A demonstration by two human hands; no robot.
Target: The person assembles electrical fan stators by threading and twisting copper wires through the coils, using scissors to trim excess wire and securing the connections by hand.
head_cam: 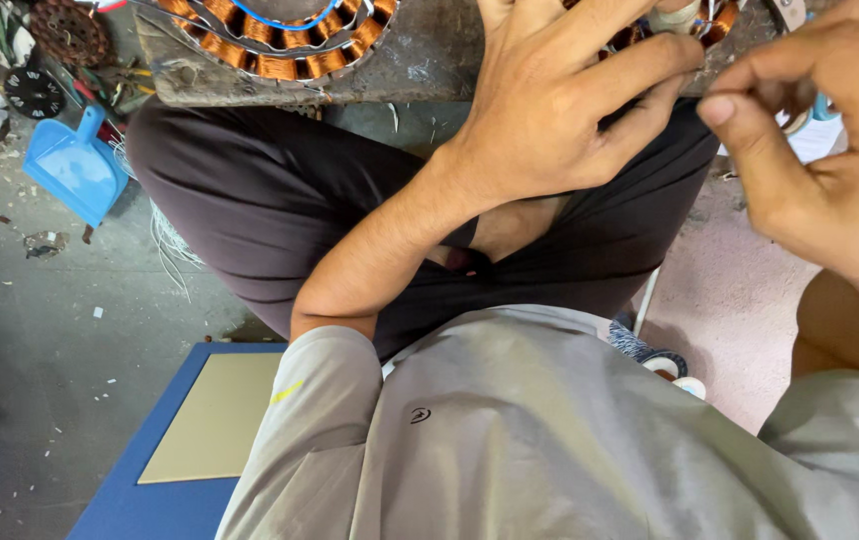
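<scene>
I sit cross-legged in dark trousers [250, 190] and a grey shirt. My left hand [560, 110] reaches forward, its fingers spread over a copper-wound motor stator [715, 22] on a worn wooden board [420, 60]. My right hand [830, 150] hovers just right of it, thumb and fingers curled close together; a bit of blue and white shows behind it, and whether it holds anything is hidden. A second copper-wound stator [280, 45] with a blue wire lies on the board at the upper left.
A blue plastic dustpan [75, 165] lies on the grey concrete floor at left, near rusty round parts [70, 30] and scraps. A blue pad with a tan board [215, 415] lies at lower left. Small tape rolls [665, 365] rest by my right knee.
</scene>
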